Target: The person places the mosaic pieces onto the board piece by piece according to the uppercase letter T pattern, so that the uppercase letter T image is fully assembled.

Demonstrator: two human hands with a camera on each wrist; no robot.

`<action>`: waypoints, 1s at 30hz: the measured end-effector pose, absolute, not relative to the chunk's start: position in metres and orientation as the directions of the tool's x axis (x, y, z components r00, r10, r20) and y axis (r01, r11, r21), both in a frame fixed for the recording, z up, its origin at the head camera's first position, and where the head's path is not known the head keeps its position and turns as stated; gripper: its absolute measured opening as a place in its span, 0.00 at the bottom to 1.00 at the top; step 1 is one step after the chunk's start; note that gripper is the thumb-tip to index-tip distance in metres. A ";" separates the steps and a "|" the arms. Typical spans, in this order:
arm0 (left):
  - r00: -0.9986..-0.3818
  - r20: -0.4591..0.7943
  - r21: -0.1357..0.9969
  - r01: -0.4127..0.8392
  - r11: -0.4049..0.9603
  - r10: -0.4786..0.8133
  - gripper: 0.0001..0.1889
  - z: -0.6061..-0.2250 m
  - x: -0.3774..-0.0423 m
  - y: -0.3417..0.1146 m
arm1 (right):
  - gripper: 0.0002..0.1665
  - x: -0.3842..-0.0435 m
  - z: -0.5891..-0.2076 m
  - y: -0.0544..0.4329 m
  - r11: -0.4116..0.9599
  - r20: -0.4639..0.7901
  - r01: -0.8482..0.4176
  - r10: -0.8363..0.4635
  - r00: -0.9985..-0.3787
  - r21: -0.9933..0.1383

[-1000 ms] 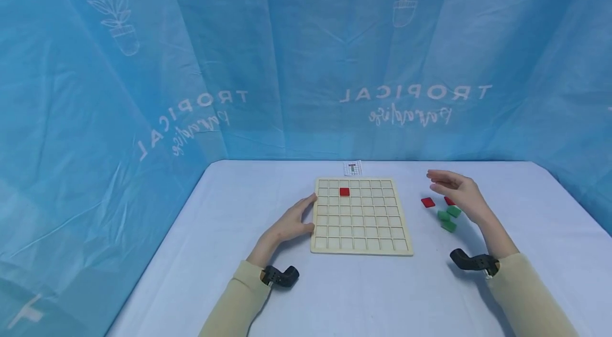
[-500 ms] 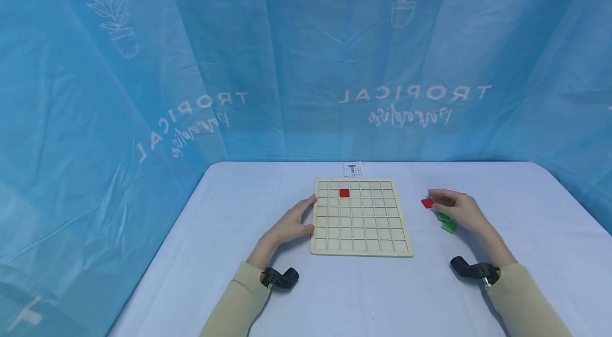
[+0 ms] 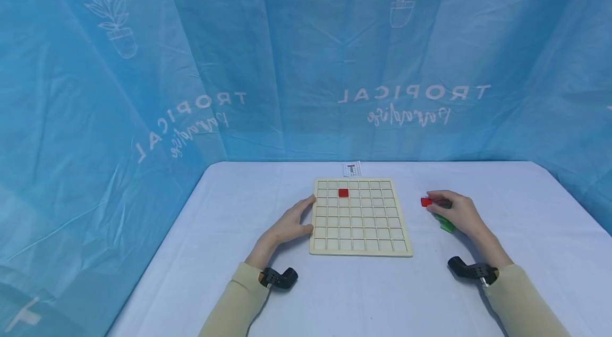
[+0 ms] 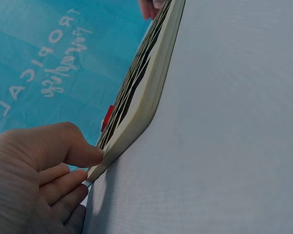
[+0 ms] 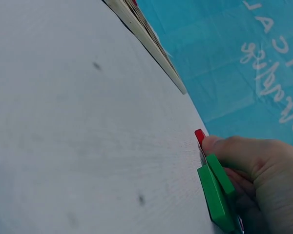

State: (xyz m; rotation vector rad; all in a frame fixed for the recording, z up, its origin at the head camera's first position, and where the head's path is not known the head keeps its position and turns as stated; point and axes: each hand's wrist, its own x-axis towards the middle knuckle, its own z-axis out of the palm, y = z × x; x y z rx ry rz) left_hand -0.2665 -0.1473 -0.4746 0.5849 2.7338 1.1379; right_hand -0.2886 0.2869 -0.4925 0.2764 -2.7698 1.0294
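Note:
My left hand (image 3: pixel 288 224) rests at the left edge of a pale wooden grid board (image 3: pixel 359 253), its index finger and thumb spread along the rim. In the left wrist view the thumb meets the rim and the other fingers bend loosely below. One red square tile (image 3: pixel 343 193) lies in a cell near the board's top. To the right of the board, my right hand (image 3: pixel 461 213) pinches another red tile (image 3: pixel 425 202) between thumb and fingertips. Green tiles (image 5: pixel 216 201) lie close under that hand, partly hidden by it in the head view.
A small printed card (image 3: pixel 351 169) with a coloured grid pattern lies behind the board. White cloth covers the table (image 3: pixel 363 300). Blue printed curtains (image 3: pixel 306 60) hang at the back and the left. Black wrist cameras (image 3: pixel 279 277) are strapped to both wrists.
My right hand has come down from above the tiles, and its thumb and fingertips have closed on the left red tile, which has turned slightly. The left hand and board stay in place.

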 end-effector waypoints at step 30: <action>-0.912 0.031 0.711 0.307 0.633 0.408 0.42 -0.472 -0.266 -0.147 | 0.28 -0.324 -0.442 0.222 0.533 0.290 -0.324 -0.149 -0.945 -0.782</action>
